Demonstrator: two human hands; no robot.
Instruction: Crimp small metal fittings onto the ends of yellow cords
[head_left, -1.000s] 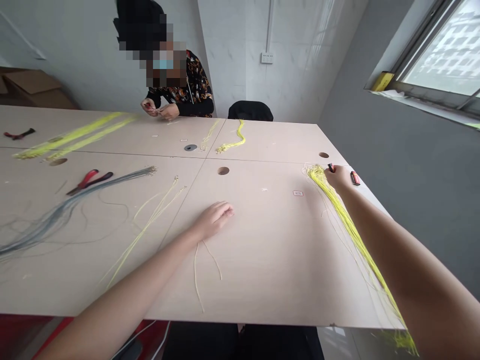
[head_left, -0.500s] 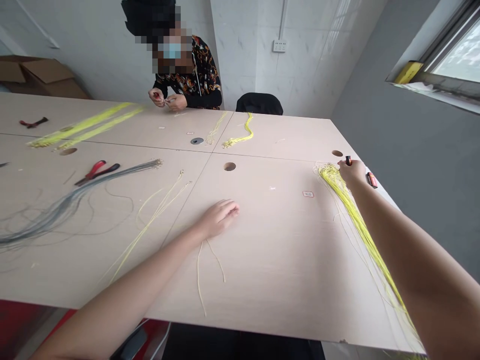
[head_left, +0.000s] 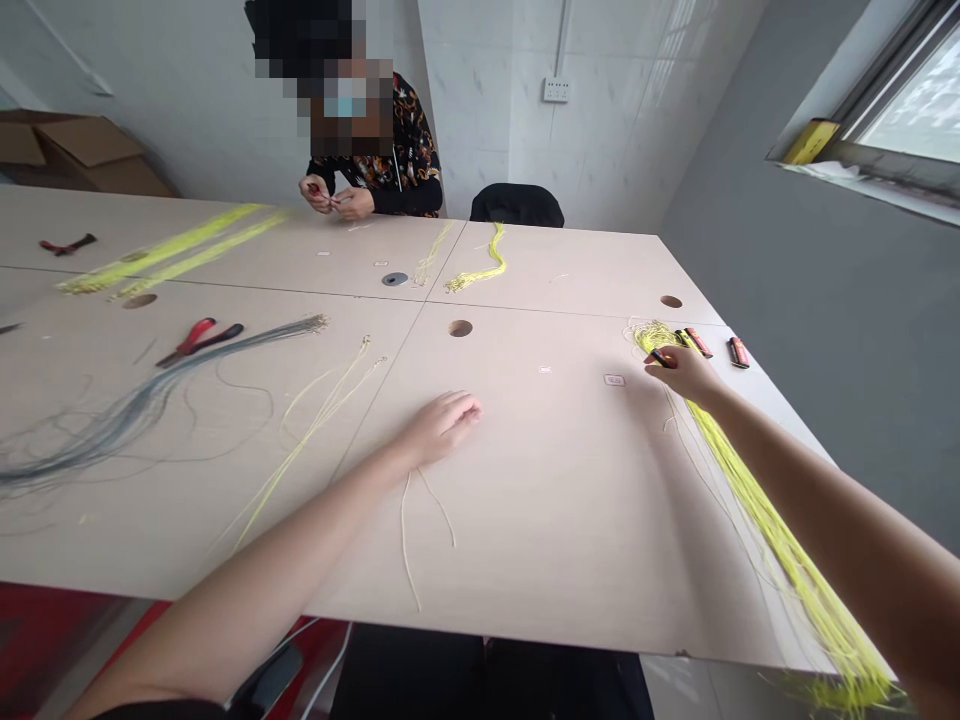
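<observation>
My left hand [head_left: 444, 425] rests on the table with its fingers curled together; what they hold, if anything, is hidden. Two pale yellow cord ends [head_left: 410, 545] come out from under that wrist and trail toward the near edge. My right hand [head_left: 686, 372] is closed around a small black-and-orange cylinder [head_left: 660, 357], its kind too small to tell. The hand hovers over the upper part of a long bundle of yellow cords [head_left: 757, 510], which runs down the right side and hangs off the near edge. Small red-and-black cylinders [head_left: 739, 352] lie just beyond this hand.
Grey cords [head_left: 150, 415] and red-handled pliers [head_left: 199, 342] lie at left, beside a few loose yellow cords [head_left: 322, 420]. More yellow bundles [head_left: 165, 250] lie farther back. A person [head_left: 412, 140] works across the table [head_left: 525, 520], which has round holes [head_left: 460, 328].
My right hand has moved left and toward me with the small cylinder, uncovering other cylinders behind it. My left hand stays in place on the table. The view has shifted slightly.
</observation>
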